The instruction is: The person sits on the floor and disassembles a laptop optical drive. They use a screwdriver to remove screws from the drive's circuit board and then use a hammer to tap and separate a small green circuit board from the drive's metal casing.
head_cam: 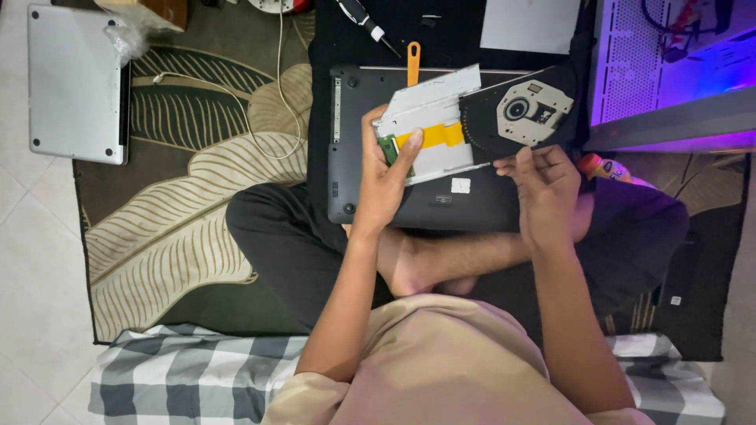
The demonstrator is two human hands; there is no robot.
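A slim optical disc drive (441, 126) with a silver metal case, a yellow tape strip and its black tray slid out to the right is held above a black laptop (370, 189) lying upside down. My left hand (386, 177) grips the drive's silver case at its left end, thumb on the yellow strip. My right hand (547, 193) pinches the lower edge of the black tray (524, 110), where the round spindle shows.
An orange pry tool (413, 63) and a black screwdriver (366, 22) lie beyond the laptop. A silver laptop (75, 83) sits far left, a white cable (252, 118) crosses the leaf-patterned rug. A computer case (677, 63) glows purple at right. My crossed legs are under the laptop.
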